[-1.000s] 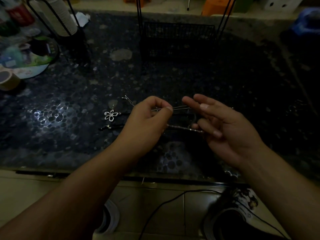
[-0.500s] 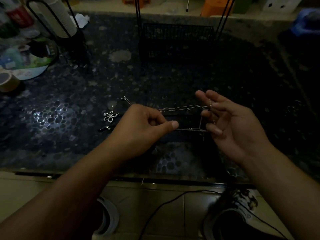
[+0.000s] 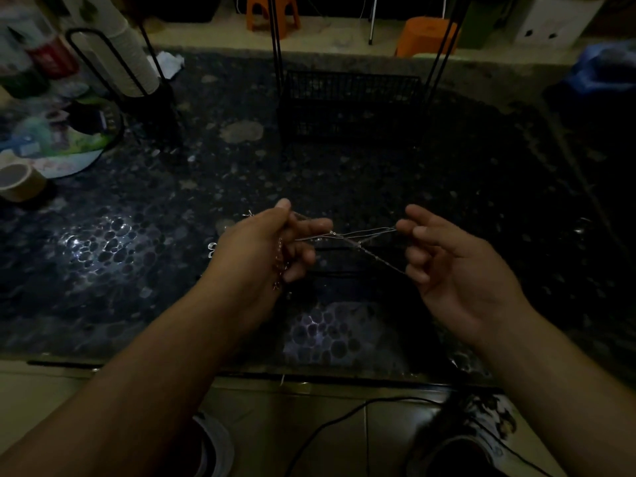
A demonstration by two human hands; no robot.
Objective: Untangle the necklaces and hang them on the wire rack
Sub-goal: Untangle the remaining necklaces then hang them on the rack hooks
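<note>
Thin silver necklace chains (image 3: 361,235) stretch in the air between my two hands, above the dark pebble-patterned table (image 3: 137,256). My left hand (image 3: 265,246) grips one end with curled fingers, and a beaded strand hangs down its palm. My right hand (image 3: 444,256) hooks the other end on its bent fingertips, palm turned up. The strands cross in a knot near the middle. A flower pendant (image 3: 211,250) lies on the table, mostly hidden behind my left hand. The black wire rack (image 3: 351,108) stands at the back centre, its thin uprights rising out of view.
A black paper-cup holder (image 3: 137,74) stands at the back left beside a round tray of clutter (image 3: 65,146) and a roll of tape (image 3: 19,180). Below the table's near edge lie a black cable (image 3: 344,418) and shoes (image 3: 481,438). Orange stools stand beyond the table.
My hands have drawn apart, pulling the chains taut between them. My left hand has rolled so that a beaded strand now hangs down its palm, and it covers most of the flower pendant.
</note>
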